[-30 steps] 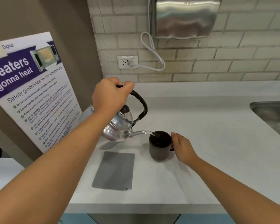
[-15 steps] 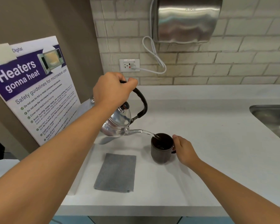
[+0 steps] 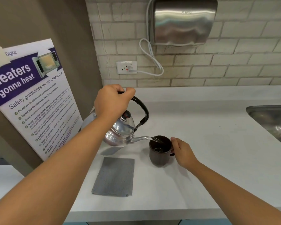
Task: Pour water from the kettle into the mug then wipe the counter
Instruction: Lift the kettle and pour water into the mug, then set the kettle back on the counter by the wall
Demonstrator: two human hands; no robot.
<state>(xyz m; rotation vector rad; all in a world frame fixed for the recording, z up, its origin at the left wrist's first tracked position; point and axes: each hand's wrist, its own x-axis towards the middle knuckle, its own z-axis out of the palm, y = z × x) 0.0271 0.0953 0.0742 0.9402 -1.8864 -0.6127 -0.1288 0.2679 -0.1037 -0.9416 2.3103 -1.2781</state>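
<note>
Left hand (image 3: 111, 101) is fisted tight round the black handle of the kettle (image 3: 120, 132), which hangs tilted above the counter (image 3: 209, 143) — water runs from the spout into the mug (image 3: 159, 151). The mug stands on the counter, right hand (image 3: 182, 151) curled at its handle side, fingers touching it. A grey cloth (image 3: 114, 176) lies flat just left of the mug — near the front edge.

Shared workplace pantry: microwave safety poster (image 3: 32, 98) on side wall, steel hand dryer (image 3: 182, 21) on brick-tile wall, wall outlet (image 3: 126, 67), steel sink (image 3: 271, 120) set into white desk (image 3: 209, 143).
</note>
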